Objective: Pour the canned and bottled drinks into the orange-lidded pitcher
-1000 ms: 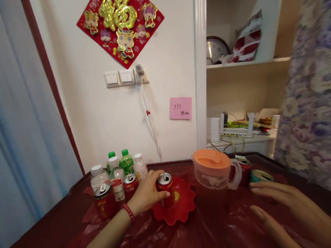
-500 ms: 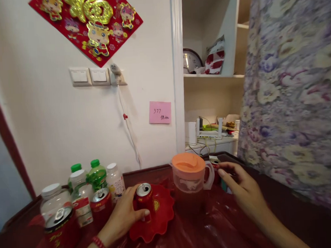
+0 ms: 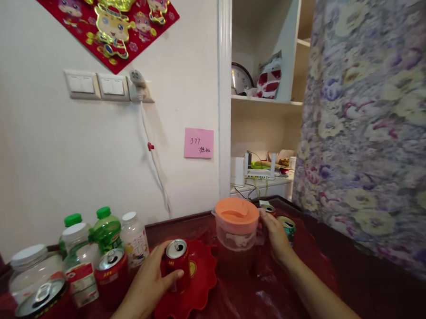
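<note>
My left hand [image 3: 153,281] is wrapped round a red can [image 3: 178,266] with an opened top, which stands upright on a red scalloped plate [image 3: 201,286]. Right of the plate is a clear pitcher [image 3: 237,244] with an orange lid [image 3: 237,210]. My right hand [image 3: 275,232] closes round the pitcher's handle, its fingers partly hidden behind it. Just beyond that hand stand a green can [image 3: 287,226] and another can [image 3: 268,209], partly covered.
Red cans [image 3: 112,274], clear jars [image 3: 80,257], green-capped bottles [image 3: 105,229] and a white-capped bottle [image 3: 134,240] crowd the left side. A wall borders the table behind; a floral curtain [image 3: 368,123] hangs at the right.
My right hand has moved left from beside the cans onto the pitcher's handle. My left hand remains round the red can. The view has shifted slightly to the right.
</note>
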A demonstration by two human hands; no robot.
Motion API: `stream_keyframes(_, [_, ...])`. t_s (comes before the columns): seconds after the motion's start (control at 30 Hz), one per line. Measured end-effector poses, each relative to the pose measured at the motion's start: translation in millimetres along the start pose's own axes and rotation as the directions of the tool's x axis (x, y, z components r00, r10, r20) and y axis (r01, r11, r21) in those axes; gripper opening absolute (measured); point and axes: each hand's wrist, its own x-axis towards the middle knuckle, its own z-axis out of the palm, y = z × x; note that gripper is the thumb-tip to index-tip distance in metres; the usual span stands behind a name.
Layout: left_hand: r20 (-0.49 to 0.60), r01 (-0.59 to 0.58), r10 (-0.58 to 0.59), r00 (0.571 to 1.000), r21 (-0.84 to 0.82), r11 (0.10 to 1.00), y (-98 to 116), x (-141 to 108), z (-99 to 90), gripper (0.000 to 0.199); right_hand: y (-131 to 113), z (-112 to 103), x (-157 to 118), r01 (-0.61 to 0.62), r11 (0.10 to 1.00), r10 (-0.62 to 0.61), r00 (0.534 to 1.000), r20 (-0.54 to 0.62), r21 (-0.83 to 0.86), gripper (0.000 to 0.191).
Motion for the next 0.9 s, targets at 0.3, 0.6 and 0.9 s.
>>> stream_keyframes(0.3, [0.038,0.044,-0.041,0.998,-0.069,0.997,9,-4,-2.7,0.059,7,-1,0,-0.09,0.983,0.101,0.993,-0.059,0.162,0.037])
stream_keyframes(0.6, [0.03,0.069,-0.067,0.997,-0.066,0.995,11,-9,-1.2,0.061,-11,22,-4,-0.043,0.994,0.051,0.995,-0.088,0.096,0.043])
stream_keyframes(0.9, [0.075,0.068,-0.061,0.995,-0.102,0.992,7,-12,-5.2,0.067,-39,26,5,0.079,0.987,-0.089,0.993,-0.072,-0.141,0.06])
